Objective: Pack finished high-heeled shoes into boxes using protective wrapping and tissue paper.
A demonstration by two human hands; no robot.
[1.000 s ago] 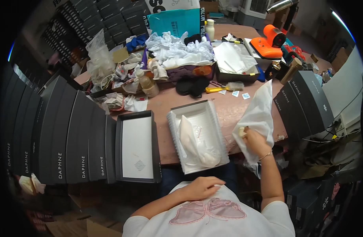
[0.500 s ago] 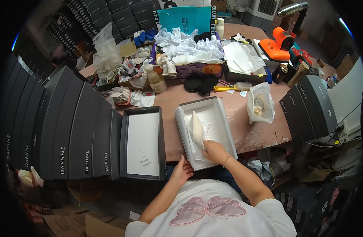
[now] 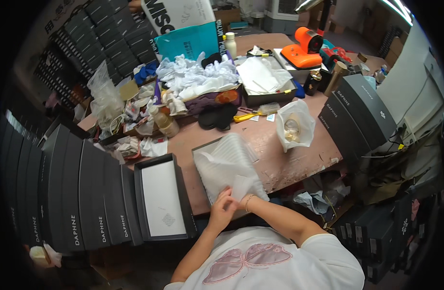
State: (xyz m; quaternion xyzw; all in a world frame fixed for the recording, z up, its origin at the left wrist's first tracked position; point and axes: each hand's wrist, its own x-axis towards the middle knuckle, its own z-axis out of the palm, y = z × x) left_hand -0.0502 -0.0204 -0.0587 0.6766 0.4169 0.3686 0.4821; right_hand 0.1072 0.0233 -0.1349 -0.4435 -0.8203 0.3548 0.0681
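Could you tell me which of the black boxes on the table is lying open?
The open lid lying flat left of the hands, white inside facing up; the other black boxes stand closed on edge.

The person wears a white short-sleeved T-shirt [image 3: 280, 261] with a pink butterfly print [image 3: 248, 256] on the chest (forearms bare), and a thin bracelet [image 3: 248, 202] on the right wrist.

1. The foam wrapping sheet [image 3: 230, 164] is translucent white with fine ribbing.
2. The open box lid [image 3: 162, 198] is black outside, white inside, with a small grey diamond mark.
3. The stacked shoe boxes [image 3: 62, 193] are black with white lettering.
4. The tabletop [image 3: 270, 140] is worn reddish-pink.
5. The tape dispenser [image 3: 303, 50] is bright orange.
6. The utility knife [image 3: 246, 116] is yellow.
7. The paper bag [image 3: 188, 42] is teal.
8. The person's shirt [image 3: 280, 263] is white with a pink butterfly print.
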